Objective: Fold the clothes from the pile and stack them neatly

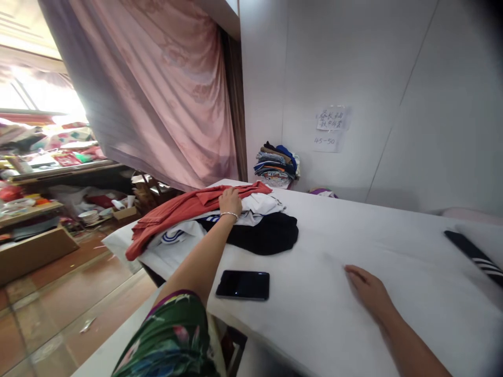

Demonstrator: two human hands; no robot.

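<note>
Room: pale panelled wall (pixel 393 78) behind a white table (pixel 310 314); pink curtain (pixel 168 94) beyond the table's left end.
Left fingers: bent over the red cloth (pixel 184 209); back of the left hand (pixel 230 203) faces the camera, so whether they pinch or merely press cannot be told.
Right fingers: held close together, nothing seen in them; right hand (pixel 371 293) is low over bare table, towards the near edge, contact uncertain.
Red cloth: on top of the heap at the table's left end, running from the far edge to the left edge.
Handling, red cloth: judged light, soft and limp, robust, little inclined to slip; likely to crease or drag its neighbours.
Hold, red cloth: best judged at two spread points along its upper border, gathered slightly, clear of the white cloth (pixel 259 202) beneath.
Black cloth: the black cloth (pixel 271 235) lies at the heap's inner side, facing mid-table.
Phone: the phone (pixel 242 292) lies flat by the near edge, below the heap.
Right end: dark striped cloth (pixel 473 256), cut off by the frame.
Far side: clothes stack (pixel 275 166) past the far edge; its support is hidden.
Unclear: left fingertips; layers under the red cloth; whether it overhangs the left edge.
</note>
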